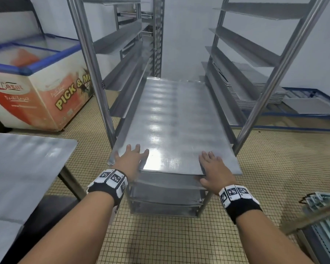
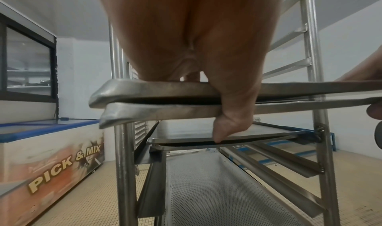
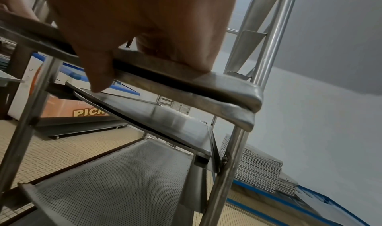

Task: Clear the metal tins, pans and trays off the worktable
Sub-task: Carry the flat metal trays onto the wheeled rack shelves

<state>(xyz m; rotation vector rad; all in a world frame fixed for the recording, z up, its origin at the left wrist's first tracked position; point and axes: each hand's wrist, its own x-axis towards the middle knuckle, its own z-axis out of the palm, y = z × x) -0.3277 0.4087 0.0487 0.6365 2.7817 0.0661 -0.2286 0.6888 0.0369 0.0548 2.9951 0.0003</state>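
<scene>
Two stacked flat metal trays [image 1: 175, 121] lie on a runner level of a tall steel rack [image 1: 95, 73], their near edge sticking out toward me. My left hand [image 1: 131, 159] rests flat on the top tray's near left corner with straight fingers. My right hand [image 1: 213, 168] lies flat on the near right part. In the left wrist view the left thumb [image 2: 231, 118] hangs down across the front edges of both trays [image 2: 144, 89]. The right wrist view shows the right thumb [image 3: 99, 76] likewise crossing the stacked edges [image 3: 227, 84].
More trays sit on lower runners, including a perforated one [image 2: 206, 188]. A steel worktable [image 1: 23, 159] stands at my left and a chest freezer [image 1: 36, 88] beyond it. A pile of trays [image 1: 255, 92] rests on a blue frame to the right. A second rack [image 1: 133, 35] stands behind.
</scene>
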